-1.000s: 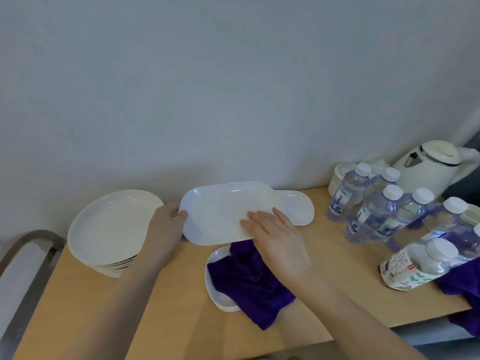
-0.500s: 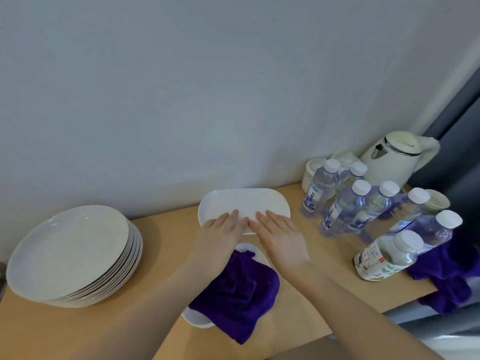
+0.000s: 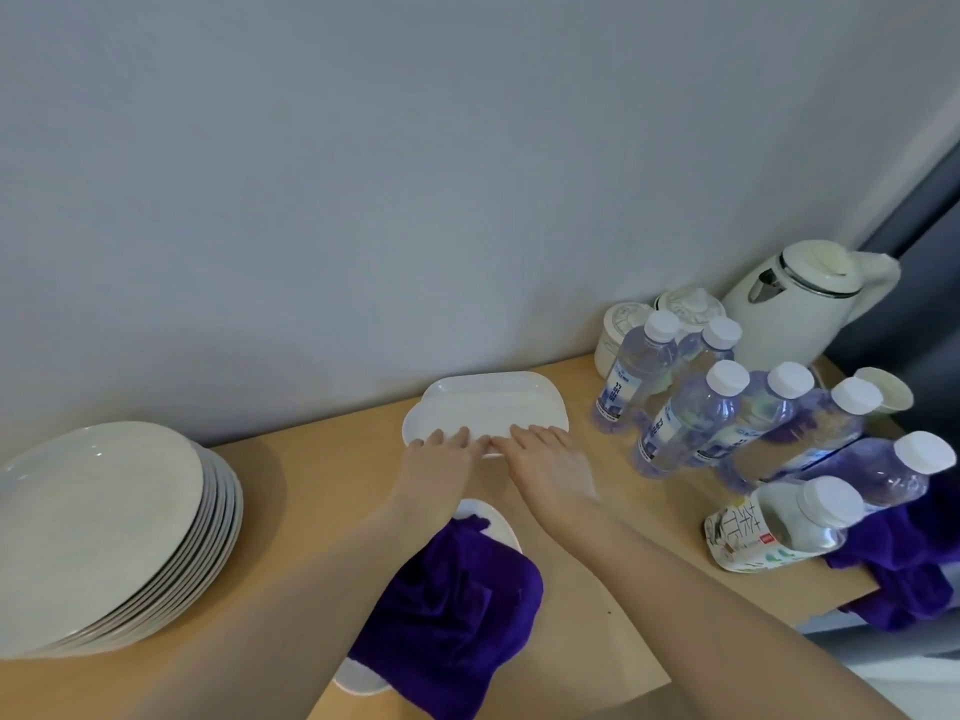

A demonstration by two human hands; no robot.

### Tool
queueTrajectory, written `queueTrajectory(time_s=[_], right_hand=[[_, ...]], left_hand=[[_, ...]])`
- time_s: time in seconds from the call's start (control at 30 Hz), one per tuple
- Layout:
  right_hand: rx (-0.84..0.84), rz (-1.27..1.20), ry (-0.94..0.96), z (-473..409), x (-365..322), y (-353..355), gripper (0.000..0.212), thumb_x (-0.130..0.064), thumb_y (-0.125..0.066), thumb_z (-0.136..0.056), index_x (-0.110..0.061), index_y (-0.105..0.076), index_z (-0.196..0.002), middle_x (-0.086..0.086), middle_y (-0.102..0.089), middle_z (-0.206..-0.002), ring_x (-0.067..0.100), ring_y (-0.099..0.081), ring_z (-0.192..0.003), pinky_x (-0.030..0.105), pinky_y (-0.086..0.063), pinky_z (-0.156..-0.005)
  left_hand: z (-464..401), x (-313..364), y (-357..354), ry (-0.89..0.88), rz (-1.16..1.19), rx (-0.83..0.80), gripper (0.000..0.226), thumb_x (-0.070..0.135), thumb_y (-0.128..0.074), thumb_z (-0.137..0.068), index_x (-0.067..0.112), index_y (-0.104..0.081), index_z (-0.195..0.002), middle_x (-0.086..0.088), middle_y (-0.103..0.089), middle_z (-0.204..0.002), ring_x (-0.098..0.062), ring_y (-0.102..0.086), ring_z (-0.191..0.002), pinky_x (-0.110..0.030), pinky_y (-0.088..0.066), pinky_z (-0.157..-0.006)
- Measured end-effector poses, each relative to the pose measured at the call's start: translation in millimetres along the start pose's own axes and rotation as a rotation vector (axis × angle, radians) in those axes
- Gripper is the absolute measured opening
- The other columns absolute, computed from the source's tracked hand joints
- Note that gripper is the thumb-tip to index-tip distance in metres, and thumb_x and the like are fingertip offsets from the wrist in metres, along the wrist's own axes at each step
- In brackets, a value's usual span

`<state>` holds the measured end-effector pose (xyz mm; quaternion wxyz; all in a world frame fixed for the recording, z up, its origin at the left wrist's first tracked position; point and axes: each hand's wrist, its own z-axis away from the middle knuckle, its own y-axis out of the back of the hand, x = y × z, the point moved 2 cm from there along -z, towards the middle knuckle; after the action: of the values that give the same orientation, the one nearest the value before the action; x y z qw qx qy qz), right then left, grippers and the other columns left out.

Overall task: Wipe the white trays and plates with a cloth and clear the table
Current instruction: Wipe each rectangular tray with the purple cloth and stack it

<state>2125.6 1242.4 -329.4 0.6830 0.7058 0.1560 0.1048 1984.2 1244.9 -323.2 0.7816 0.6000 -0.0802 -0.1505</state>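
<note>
Two white oblong trays (image 3: 488, 405) lie stacked at the back of the wooden table (image 3: 311, 501), near the wall. My left hand (image 3: 436, 472) and my right hand (image 3: 550, 467) rest side by side, fingers flat on the stack's near rim. Closer to me, another white tray (image 3: 493, 522) lies under a crumpled purple cloth (image 3: 452, 610); my left forearm crosses over it. A stack of several round white plates (image 3: 104, 532) stands at the left.
Several capped water bottles (image 3: 691, 423) crowd the right side, one labelled bottle (image 3: 779, 527) lying down. Behind them stand a white kettle (image 3: 800, 304) and lidded white jars (image 3: 623, 330). A second purple cloth (image 3: 909, 569) hangs over the right edge.
The tray I held in the air a second ago now lies on the tray by the wall. Both hands have come down flat on its near rim.
</note>
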Motion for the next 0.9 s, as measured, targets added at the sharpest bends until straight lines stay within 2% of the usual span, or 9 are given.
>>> queueTrajectory(time_s=[0.13,0.33,0.57,0.73,0.9], right_hand=[[-0.027,0.004,-0.013,-7.1,13.6,-10.3,0.044,-0.016,-0.046,-0.095,-0.029,-0.041,-0.137,-0.002,-0.049,-0.136,0.019,-0.040,-0.130,0.031,-0.020,-0.111],[-0.110,-0.051,-0.061,-15.5,28.2,-28.1,0.047,-0.019,-0.041,-0.099,-0.028,-0.032,-0.145,0.001,-0.030,-0.153,0.020,-0.024,-0.142,0.036,-0.006,-0.117],[-0.221,-0.012,-0.090,-15.0,30.7,-51.0,0.055,-0.016,-0.029,-0.101,-0.022,-0.007,-0.152,0.003,-0.005,-0.160,0.023,-0.005,-0.147,0.040,0.005,-0.117],[-0.270,0.012,-0.124,-12.9,28.0,-58.8,0.056,-0.020,-0.025,-0.102,-0.022,0.000,-0.152,0.002,0.004,-0.160,0.022,0.002,-0.147,0.041,0.008,-0.116],[-0.305,0.007,-0.161,-18.8,23.9,-57.4,0.055,-0.038,-0.017,-0.103,-0.019,-0.001,-0.152,0.001,0.002,-0.161,0.021,0.001,-0.147,0.044,0.004,-0.117]], left_hand=[[-13.4,4.8,-3.2,0.025,0.006,-0.004,0.071,0.016,-0.056,-0.090,0.026,-0.017,-0.148,-0.001,-0.035,-0.141,-0.024,-0.045,-0.115,-0.035,-0.045,-0.090],[-33.8,12.1,-11.7,0.044,-0.029,-0.016,0.066,0.016,-0.045,-0.097,0.025,-0.008,-0.150,-0.007,-0.023,-0.149,-0.033,-0.032,-0.129,-0.038,-0.039,-0.100],[-42.3,8.9,-23.5,0.059,0.009,-0.040,0.064,0.017,-0.042,-0.098,0.028,-0.008,-0.151,-0.008,-0.017,-0.153,-0.033,-0.029,-0.132,-0.037,-0.037,-0.101],[-45.2,6.3,-26.1,0.066,0.081,-0.065,0.063,0.015,-0.042,-0.097,0.028,-0.011,-0.151,-0.004,-0.013,-0.155,-0.030,-0.022,-0.138,-0.036,-0.040,-0.099],[-48.5,4.7,-35.6,0.055,0.072,-0.058,0.059,0.018,-0.036,-0.099,0.027,-0.009,-0.151,-0.005,-0.007,-0.157,-0.033,-0.014,-0.141,-0.039,-0.029,-0.109]])
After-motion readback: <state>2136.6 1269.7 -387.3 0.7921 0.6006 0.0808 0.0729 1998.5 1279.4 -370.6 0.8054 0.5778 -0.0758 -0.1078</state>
